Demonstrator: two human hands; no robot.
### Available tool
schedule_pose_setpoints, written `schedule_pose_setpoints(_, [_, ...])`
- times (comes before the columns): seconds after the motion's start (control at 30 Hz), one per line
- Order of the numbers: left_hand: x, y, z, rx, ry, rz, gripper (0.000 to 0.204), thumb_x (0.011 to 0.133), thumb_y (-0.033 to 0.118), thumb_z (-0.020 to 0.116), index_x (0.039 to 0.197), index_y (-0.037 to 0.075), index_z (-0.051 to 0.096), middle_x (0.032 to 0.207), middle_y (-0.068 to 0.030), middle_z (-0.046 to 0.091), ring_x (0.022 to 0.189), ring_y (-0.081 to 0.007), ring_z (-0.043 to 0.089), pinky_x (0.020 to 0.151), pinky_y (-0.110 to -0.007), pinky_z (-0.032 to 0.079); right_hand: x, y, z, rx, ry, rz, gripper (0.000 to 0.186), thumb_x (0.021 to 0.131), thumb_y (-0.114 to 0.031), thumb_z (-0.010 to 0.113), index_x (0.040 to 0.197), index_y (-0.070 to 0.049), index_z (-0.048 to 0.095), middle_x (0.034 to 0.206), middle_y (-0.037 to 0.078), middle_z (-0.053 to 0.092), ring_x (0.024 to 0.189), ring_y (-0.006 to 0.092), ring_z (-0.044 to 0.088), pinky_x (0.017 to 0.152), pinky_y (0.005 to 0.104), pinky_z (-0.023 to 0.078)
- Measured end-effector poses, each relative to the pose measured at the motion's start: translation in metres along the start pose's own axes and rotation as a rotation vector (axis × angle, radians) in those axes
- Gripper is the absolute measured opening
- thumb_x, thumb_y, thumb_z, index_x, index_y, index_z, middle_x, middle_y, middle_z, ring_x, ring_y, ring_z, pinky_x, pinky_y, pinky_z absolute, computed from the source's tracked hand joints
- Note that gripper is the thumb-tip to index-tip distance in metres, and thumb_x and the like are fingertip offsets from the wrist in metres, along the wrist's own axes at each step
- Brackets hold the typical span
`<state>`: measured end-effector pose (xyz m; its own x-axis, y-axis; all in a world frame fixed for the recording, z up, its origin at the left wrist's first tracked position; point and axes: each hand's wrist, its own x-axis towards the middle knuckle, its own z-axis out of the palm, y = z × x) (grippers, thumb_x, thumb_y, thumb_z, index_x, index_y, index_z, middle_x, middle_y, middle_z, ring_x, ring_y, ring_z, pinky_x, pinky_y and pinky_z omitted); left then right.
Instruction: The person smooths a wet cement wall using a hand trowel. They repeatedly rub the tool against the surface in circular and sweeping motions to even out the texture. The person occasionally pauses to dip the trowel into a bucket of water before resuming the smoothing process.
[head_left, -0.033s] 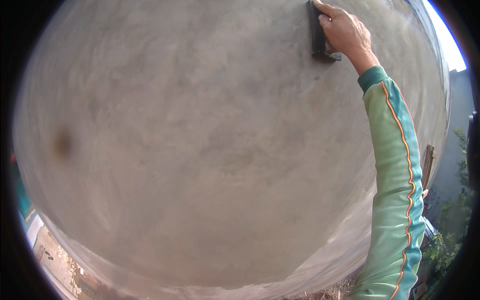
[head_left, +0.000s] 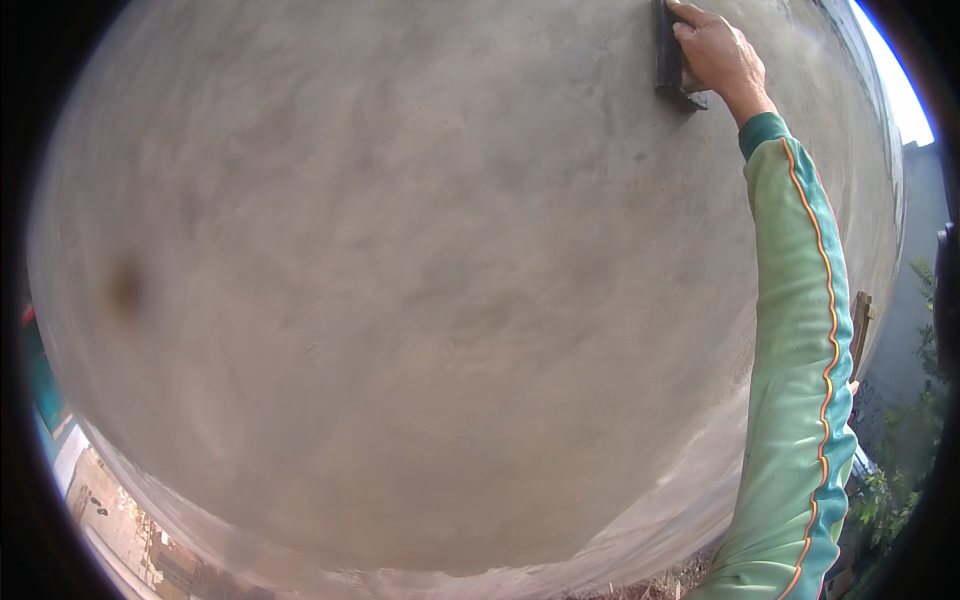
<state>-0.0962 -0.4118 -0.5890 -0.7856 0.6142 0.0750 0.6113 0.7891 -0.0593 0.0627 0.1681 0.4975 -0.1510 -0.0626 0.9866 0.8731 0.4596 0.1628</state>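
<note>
Reaching up at the top right, my right hand (head_left: 725, 55) is closed around the grip of a dark plastering float (head_left: 668, 50). The float stands nearly upright with its long, flat face against a grey plastered wall (head_left: 400, 300). Its upper end runs out of the picture at the top edge, and my fingers partly hide its handle. Smears and cloudy patches mark the damp-looking plaster. My right arm, in a green sleeve (head_left: 800, 330), stretches up along the right side. My left hand is out of sight.
Right of the wall stand a wooden post (head_left: 861, 320), leafy plants (head_left: 890, 495) and a grey-blue wall (head_left: 922, 200). Paler wall surface (head_left: 690, 500) borders the darker plaster below. Ground with scattered bits (head_left: 110, 500) shows at the lower left.
My right hand has slid the float to the right and slightly upward along the wall. The sleeve has shifted right with it, and the grip looks the same.
</note>
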Motion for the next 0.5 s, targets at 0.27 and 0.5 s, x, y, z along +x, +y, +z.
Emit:
schedule_pose_setpoints(0.27, [-0.012, 0.007, 0.020, 0.017, 0.060, -0.025, 0.079, 0.098, 0.052, 0.059, 0.161, 0.008, 0.039, 0.156, -0.0223, 0.055, 0.135, -0.0438, 0.059, 0.111, -0.054, 0.047, 0.025, 0.015, 0.009, 0.064, -0.099, 0.094, 0.054, 0.101, -0.037, 0.054, 0.154, -0.029, 0.057, 0.136, 0.018, 0.071, 0.126, 0.0391, 0.067, 0.106, 0.0463, 0.052])
schedule_pose_setpoints(0.5, [-0.018, 0.002, 0.031, 0.039, 0.107, -0.001, 0.079, 0.099, 0.056, 0.058, 0.160, 0.009, 0.041, 0.156, -0.0222, 0.054, 0.135, -0.0439, 0.058, 0.112, -0.054, 0.047, 0.042, 0.092, 0.017, 0.069, -0.152, 0.212, 0.050, 0.104, -0.032, 0.054, 0.154, -0.034, 0.058, 0.145, 0.015, 0.067, 0.132, 0.0352, 0.065, 0.112, 0.0430, 0.049])
